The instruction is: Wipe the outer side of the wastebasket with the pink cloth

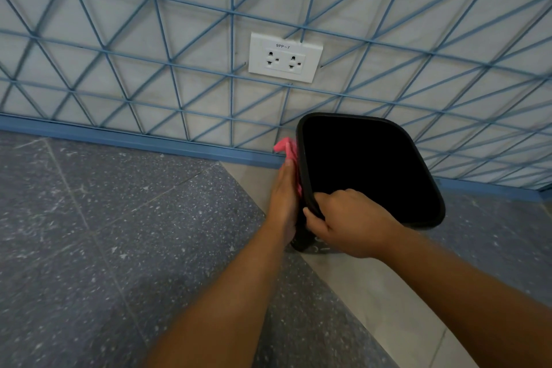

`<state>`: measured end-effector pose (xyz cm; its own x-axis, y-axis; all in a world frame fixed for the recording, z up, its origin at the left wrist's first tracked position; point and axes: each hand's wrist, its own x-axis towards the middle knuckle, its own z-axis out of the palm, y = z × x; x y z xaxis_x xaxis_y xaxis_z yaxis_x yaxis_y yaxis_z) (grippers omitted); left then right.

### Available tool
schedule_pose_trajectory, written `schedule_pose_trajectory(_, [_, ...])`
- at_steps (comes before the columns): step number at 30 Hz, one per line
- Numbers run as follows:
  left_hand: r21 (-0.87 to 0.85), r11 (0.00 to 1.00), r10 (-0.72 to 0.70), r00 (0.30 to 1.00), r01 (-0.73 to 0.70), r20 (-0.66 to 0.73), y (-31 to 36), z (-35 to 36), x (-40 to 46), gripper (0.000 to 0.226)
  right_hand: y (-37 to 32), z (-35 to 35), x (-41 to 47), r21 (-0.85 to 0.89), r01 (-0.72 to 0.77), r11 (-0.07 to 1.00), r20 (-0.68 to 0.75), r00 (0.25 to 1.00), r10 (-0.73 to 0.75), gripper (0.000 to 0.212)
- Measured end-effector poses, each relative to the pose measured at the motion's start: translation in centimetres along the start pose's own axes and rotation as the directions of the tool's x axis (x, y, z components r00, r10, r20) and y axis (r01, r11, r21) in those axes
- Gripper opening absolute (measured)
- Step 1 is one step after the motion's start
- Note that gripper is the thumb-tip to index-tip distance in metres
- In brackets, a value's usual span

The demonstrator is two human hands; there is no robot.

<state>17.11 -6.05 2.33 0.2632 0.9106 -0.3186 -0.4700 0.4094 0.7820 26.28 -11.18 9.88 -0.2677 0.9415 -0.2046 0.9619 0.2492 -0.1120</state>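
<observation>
We count one black plastic rectangular bin (370, 170), one pink cloth (287, 149), one white double wall socket plate (285, 57) with two outlets, and two hands: left hand (284, 197), right hand (348, 224).

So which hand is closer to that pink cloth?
Left. The left hand presses the pink cloth against the black plastic bin; the right hand grips its rim.

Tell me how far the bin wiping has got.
Done: cannot tell; no wiped patch shows. In hand: the right hand grips the black bin by its rim while the left hand presses a pink cloth to its outer side. Left: the other sides, unseen.
</observation>
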Motion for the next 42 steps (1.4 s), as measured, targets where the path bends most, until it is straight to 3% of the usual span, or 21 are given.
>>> schedule_pose_trajectory(9, [0.066, 0.996, -0.059, 0.997, 0.063, -0.051, 1.1, -0.2, 1.1, 0.059, 0.0, 0.1, -0.1, -0.011, 0.017, 1.0, -0.01, 1.0, -0.017, 0.034])
schedule_pose_trajectory(14, [0.162, 0.987, 0.014, 0.996, 0.0, -0.084, 0.9, -0.2, 1.0, 0.062, 0.0, 0.3, -0.2, -0.052, 0.013, 0.999, -0.033, 0.999, -0.015, 0.038])
schedule_pose_trajectory(19, [0.167, 0.985, -0.008, 0.989, 0.033, -0.15, 1.4, -0.3, 1.1, 0.049, -0.1, 0.3, 0.3, -0.056, 0.022, 0.998, -0.042, 0.999, -0.025, 0.037])
schedule_pose_trajectory(23, [0.108, 0.992, -0.052, 0.99, 0.066, -0.132, 0.9, -0.3, 0.4, 0.061, 0.0, 0.4, 0.1, -0.053, 0.04, 0.998, -0.042, 0.998, -0.042, 0.036])
schedule_pose_trajectory(25, [0.075, 0.992, -0.084, 0.983, 0.098, -0.165, 1.5, -0.3, 0.9, 0.055, 0.0, 0.5, 0.2, -0.044, 0.027, 0.999, -0.044, 0.999, -0.029, 0.036])
schedule_pose_trajectory(28, [0.115, 0.993, -0.012, 0.981, 0.034, -0.194, 1.1, 0.0, 0.4, 0.045, 0.1, 0.5, 0.3, -0.047, 0.036, 0.998, -0.044, 0.998, -0.038, 0.035])
schedule_pose_trajectory(34, [0.076, 0.988, -0.116, 0.975, 0.132, -0.191, 1.5, -0.4, 1.3, 0.063, 0.1, 0.2, 0.2, -0.028, 0.045, 0.999, -0.02, 0.999, -0.045, 0.031])
schedule_pose_trajectory(38, [0.155, 0.984, -0.055, 0.978, 0.087, -0.2, 0.3, -1.0, 1.8, 0.056, 0.1, 0.0, 0.3, -0.021, 0.042, 0.999, -0.004, 0.999, -0.042, 0.027])
schedule_pose_trajectory(42, [0.185, 0.974, -0.098, 0.981, 0.128, -0.165, 1.0, -1.0, 2.2, 0.07, 0.1, 0.0, 0.3, -0.008, 0.028, 1.0, 0.004, 1.0, -0.028, 0.025])
